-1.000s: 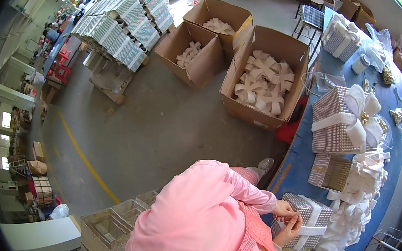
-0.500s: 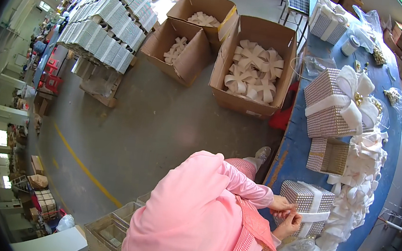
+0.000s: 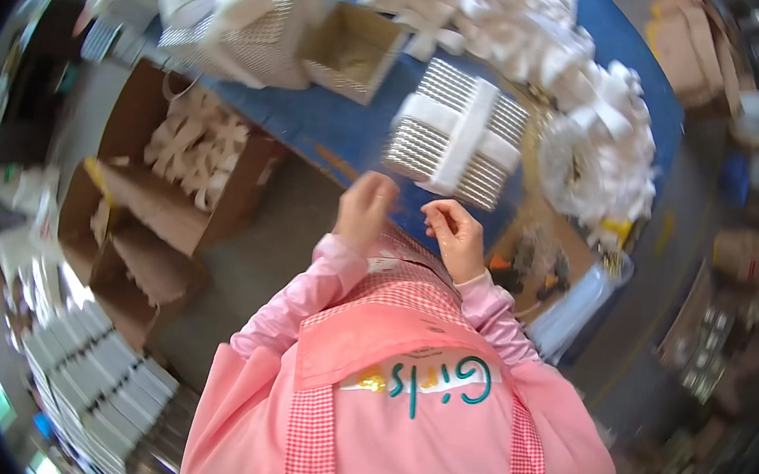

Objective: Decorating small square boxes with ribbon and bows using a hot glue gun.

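Box point(image 3: 432, 147), white ribbon point(image 3: 460, 150) crossing it, resting on blue surface point(image 3: 303, 123) beyond blurring left hand point(image 3: 366, 206), curling right hand point(image 3: 456, 238); hands hanging apart, holding unclear; box likely feeling light, stiff; opposite sides probably offering firmest grip

Left fingers point(image 3: 374, 187) blurred, right fingers point(image 3: 446, 210) curled

We're in a workshop, plainly enough: white ribbon bows point(image 3: 599, 117) lie heaped along a big blue worktable point(image 3: 313, 119) beside ribboned boxes point(image 3: 460, 134), open cardboard cartons point(image 3: 154, 200) with more white ribbon point(image 3: 193, 146) stand on the plain grey floor point(image 3: 261, 247), pale stacks point(image 3: 95, 392) pile up past them, and the person point(image 3: 419, 462) at the worktable wears a checked apron point(image 3: 372, 300)
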`<state>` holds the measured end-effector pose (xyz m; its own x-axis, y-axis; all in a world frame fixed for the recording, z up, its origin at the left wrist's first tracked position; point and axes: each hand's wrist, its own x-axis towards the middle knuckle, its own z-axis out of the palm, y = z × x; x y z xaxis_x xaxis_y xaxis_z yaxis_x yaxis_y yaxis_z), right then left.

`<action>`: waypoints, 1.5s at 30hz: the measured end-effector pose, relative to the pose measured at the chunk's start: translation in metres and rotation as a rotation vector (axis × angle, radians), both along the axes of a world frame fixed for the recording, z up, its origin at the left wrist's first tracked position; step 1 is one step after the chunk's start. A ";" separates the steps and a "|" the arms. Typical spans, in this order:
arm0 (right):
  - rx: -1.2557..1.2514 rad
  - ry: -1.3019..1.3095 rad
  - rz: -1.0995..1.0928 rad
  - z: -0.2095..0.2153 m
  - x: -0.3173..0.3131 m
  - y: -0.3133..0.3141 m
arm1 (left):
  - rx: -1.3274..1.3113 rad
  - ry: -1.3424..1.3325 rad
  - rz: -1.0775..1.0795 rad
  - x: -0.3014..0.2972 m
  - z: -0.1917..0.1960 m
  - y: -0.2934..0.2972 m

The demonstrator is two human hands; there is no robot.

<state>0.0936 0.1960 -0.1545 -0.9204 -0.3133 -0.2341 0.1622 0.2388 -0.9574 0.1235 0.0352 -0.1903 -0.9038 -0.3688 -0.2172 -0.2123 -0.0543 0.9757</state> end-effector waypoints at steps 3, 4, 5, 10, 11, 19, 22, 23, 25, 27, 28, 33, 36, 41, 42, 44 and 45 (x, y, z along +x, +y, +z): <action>0.027 -0.002 -0.150 -0.009 0.012 0.027 | -0.452 0.165 -0.113 -0.023 0.016 -0.002; 0.043 -0.044 -0.197 -0.013 0.017 0.039 | -0.646 0.236 -0.183 -0.034 0.017 -0.001; 0.056 -0.087 -0.241 -0.017 0.022 0.049 | -0.738 0.310 -0.245 -0.046 0.018 0.002; 0.038 -0.166 -0.395 -0.042 0.044 0.088 | -1.081 0.346 -0.558 -0.097 0.007 0.030; 0.032 -0.171 -0.415 -0.046 0.048 0.093 | -1.164 0.338 -0.598 -0.103 0.006 0.035; -0.065 -0.194 -0.629 -0.061 0.041 0.107 | -1.449 0.266 -0.732 -0.118 -0.011 0.047; 0.035 0.005 -0.649 -0.083 0.009 0.099 | -1.459 0.259 -0.746 -0.119 -0.011 0.048; 0.109 0.099 -0.645 -0.084 -0.003 0.091 | -1.466 0.260 -0.749 -0.118 -0.012 0.048; 0.169 0.100 -0.629 -0.078 -0.020 0.077 | -1.455 0.265 -0.733 -0.118 -0.013 0.048; 0.244 0.109 -0.568 -0.073 -0.027 0.068 | -1.436 0.277 -0.730 -0.118 -0.013 0.050; 0.239 0.108 -0.565 -0.075 -0.027 0.066 | -1.431 0.287 -0.721 -0.117 -0.014 0.049; 0.416 0.127 -0.490 -0.068 -0.025 0.061 | -1.416 0.280 -0.710 -0.115 -0.014 0.049; 0.445 0.154 -0.488 -0.070 -0.024 0.061 | -1.412 0.286 -0.710 -0.116 -0.015 0.048; 0.386 0.122 -0.460 -0.070 -0.023 0.066 | -1.420 0.300 -0.709 -0.117 -0.013 0.047; 0.360 0.113 -0.457 -0.072 -0.024 0.066 | -1.418 0.301 -0.714 -0.118 -0.014 0.047; 0.362 0.139 -0.465 -0.075 -0.023 0.068 | -1.415 0.306 -0.706 -0.118 -0.014 0.048; 0.362 0.168 -0.468 -0.076 -0.024 0.068 | -1.418 0.313 -0.702 -0.119 -0.014 0.047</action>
<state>0.0701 0.2644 -0.2306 -0.9746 0.2049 -0.0901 0.1824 0.4934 -0.8505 0.0047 0.0821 -0.2045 -0.9134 0.3832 0.1376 0.4023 0.9013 0.1609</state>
